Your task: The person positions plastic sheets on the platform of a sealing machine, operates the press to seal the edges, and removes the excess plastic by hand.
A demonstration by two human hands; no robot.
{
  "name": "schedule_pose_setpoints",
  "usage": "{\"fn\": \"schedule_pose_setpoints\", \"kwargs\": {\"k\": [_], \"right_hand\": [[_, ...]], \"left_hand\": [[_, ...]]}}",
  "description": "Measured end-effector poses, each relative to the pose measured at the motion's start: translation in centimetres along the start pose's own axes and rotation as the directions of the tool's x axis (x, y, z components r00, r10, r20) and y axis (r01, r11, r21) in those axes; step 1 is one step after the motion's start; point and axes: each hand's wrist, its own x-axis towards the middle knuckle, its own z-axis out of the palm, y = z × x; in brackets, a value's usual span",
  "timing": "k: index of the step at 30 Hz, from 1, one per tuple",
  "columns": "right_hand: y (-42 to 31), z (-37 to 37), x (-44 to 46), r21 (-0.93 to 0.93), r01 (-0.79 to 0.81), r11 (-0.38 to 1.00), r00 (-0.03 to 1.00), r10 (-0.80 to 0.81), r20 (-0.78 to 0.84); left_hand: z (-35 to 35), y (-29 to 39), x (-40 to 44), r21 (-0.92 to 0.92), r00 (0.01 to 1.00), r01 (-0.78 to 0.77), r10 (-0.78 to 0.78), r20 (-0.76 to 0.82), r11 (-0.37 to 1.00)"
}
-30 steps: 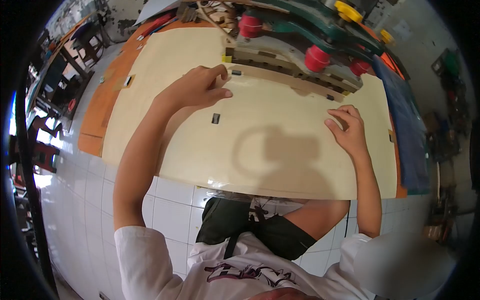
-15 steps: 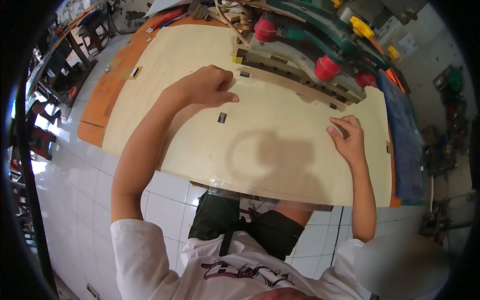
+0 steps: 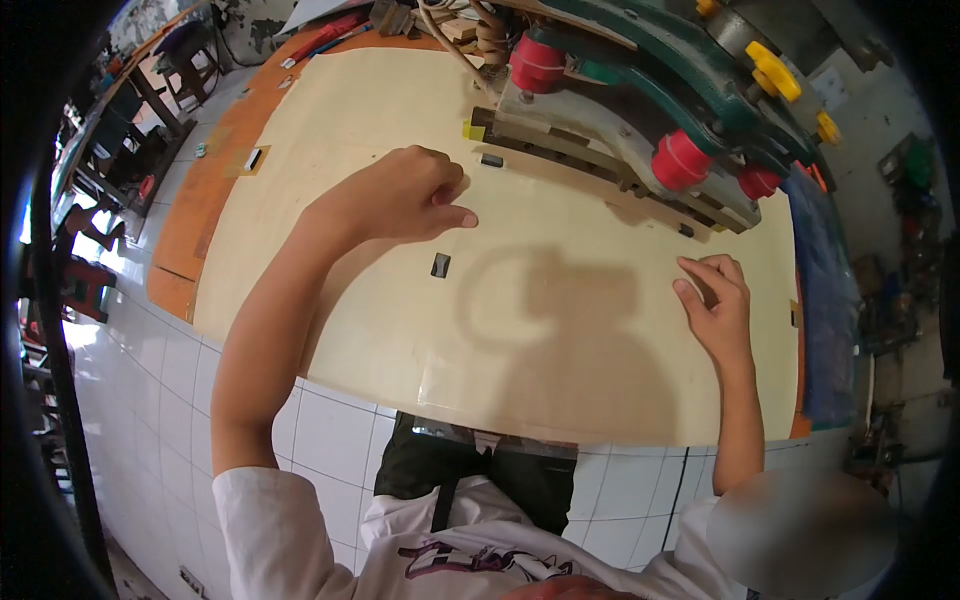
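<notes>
On the left part of a cream sheet [image 3: 400, 320] rests my left hand [image 3: 405, 195], its fingers curled in and the thumb stretched out apart from them, with nothing visible in it. Just right of its knuckles is a small dark tab [image 3: 491, 160], and below it lies another dark piece [image 3: 440, 265]. My right hand [image 3: 717, 295] is over the right side of the sheet, thumb and fingers apart and holding nothing. A third dark tab [image 3: 686, 230] sits just above its fingertips, beside the machine's long metal bar [image 3: 620, 170].
A green machine arm [image 3: 640, 60] with red knobs [image 3: 682, 160] and yellow knobs [image 3: 773, 70] stands at the back right. The orange-brown table edge [image 3: 180, 260] shows at left. Blue plastic [image 3: 830, 300] hangs at right. Tools and wood pieces [image 3: 458, 30] lie at the back.
The view has shifted, so the table and machine sit a little differently in frame. Both hands keep nearly the same pose and place over the sheet.
</notes>
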Motion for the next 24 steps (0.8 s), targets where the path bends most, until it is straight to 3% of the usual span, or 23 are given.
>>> {"fn": "schedule_pose_setpoints", "kwargs": {"k": [6,8,17,20,24], "right_hand": [[-0.4,-0.4,0.2,0.007,-0.054,0.999,0.998,0.053,0.031],[0.0,-0.6,0.3,-0.045,0.042,0.998,0.999,-0.041,0.017],[-0.5,-1.7,0.9,-0.042,-0.020,0.999,0.999,0.022,0.040],[0.0,-1.8,1.0,-0.099,0.067,0.993,0.997,-0.063,0.038],[-0.4,-2.2,1.3,-0.064,0.022,0.998,0.999,-0.019,0.044]], "left_hand": [[-0.8,0.7,0.0,-0.030,1.000,0.014,-0.014,0.010,0.999],[-0.6,0.2,0.3,-0.011,1.000,-0.015,0.015,0.014,1.000],[-1.4,0.9,0.8,-0.001,0.999,-0.029,0.029,0.016,1.000],[-1.4,1.0,0.9,-0.012,1.000,-0.025,0.025,0.017,1.000],[-1.6,1.2,1.0,-0.041,1.000,-0.029,0.029,-0.003,0.999]]}}
